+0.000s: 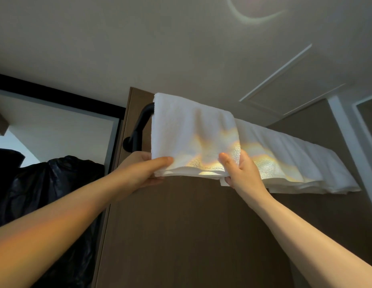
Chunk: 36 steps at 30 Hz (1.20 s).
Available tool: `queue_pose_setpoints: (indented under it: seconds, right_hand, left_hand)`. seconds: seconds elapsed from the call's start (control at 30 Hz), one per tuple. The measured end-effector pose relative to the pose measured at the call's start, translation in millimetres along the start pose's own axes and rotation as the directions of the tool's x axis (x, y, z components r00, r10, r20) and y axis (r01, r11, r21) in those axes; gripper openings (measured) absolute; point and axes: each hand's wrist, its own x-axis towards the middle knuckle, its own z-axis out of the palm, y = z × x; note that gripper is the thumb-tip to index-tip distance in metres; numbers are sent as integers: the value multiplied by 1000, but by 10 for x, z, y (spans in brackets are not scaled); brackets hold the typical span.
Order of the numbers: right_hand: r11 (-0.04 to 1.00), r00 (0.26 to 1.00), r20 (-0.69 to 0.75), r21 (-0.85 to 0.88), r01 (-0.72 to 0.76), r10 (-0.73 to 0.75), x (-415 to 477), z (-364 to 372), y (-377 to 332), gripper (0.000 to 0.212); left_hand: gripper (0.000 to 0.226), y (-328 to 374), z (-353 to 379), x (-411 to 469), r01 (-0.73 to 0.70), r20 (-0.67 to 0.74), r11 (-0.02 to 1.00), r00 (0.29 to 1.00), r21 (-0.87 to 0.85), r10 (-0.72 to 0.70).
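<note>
No words, nos., labels, brands or signs can be read anywhere in your view: nothing legible on the white towel [187,129], the brown door [191,235] or the ceiling [139,48].
</note>
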Motion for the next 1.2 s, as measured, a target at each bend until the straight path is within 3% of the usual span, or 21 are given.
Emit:
queue_pose_setpoints:
  seconds: [0.23, 0.4, 0.67, 0.8, 0.93, 1.1, 1.2]
  right_hand:
    - [950, 984, 92, 261, -171, 152, -74, 9, 115, 34]
    - [876, 968, 137, 415, -247, 208, -169, 29, 193, 2]
    - [770, 967, 114, 586, -251, 229, -110, 134, 117, 14]
    - [817, 971, 87, 526, -236, 224, -86, 220, 80, 13]
    - [805, 965, 93, 535, -256, 245, -79, 233, 69, 13]
    - [603, 911, 171, 702, -380, 375, -106, 180, 170, 15]
    - [643, 897, 199, 637, -425, 395, -65, 190, 181, 13]
  left_hand:
    - [18, -46, -43, -67, 10, 86, 999, 996, -35, -7]
    - [19, -65, -136, -128, 36, 211, 987, 977, -159, -2]
    - [35, -36, -113, -75, 210, 115, 840, 978, -500, -176]
    - [46, 24, -176, -68, 226, 101, 748, 973, -624, -210]
    - [46, 45, -104, -71, 224, 0, 768, 960, -600, -280]
    - [52, -43, -35, -114, 197, -45, 802, 962, -564, -268]
    - [45, -65, -59, -104, 198, -27, 834, 969, -515, -246]
